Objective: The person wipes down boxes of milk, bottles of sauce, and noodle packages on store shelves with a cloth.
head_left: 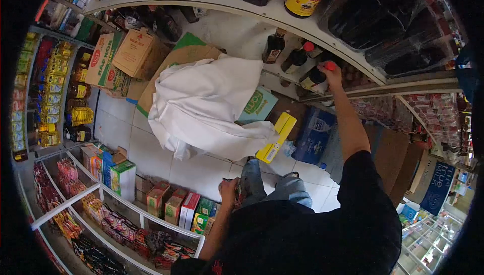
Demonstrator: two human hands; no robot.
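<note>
My right hand (333,76) is closed round the red-capped top of a dark bottle (313,79) on the lower shelf at the right. Beside that bottle stand another dark bottle with a red cap (296,59) and a dark bottle with a brown label (274,47). Low in the view, next to my left leg, my left hand (228,190) is closed on a small patterned packet or cloth that I cannot make out. A large white cloth (201,103) lies over boxes in front of me.
Cardboard boxes (136,53) stand at the left of the cloth. A yellow box (276,138) and a blue carton (313,136) are near my legs. An upper shelf (222,14) holds bottles. Racks of packets (121,222) line the lower left.
</note>
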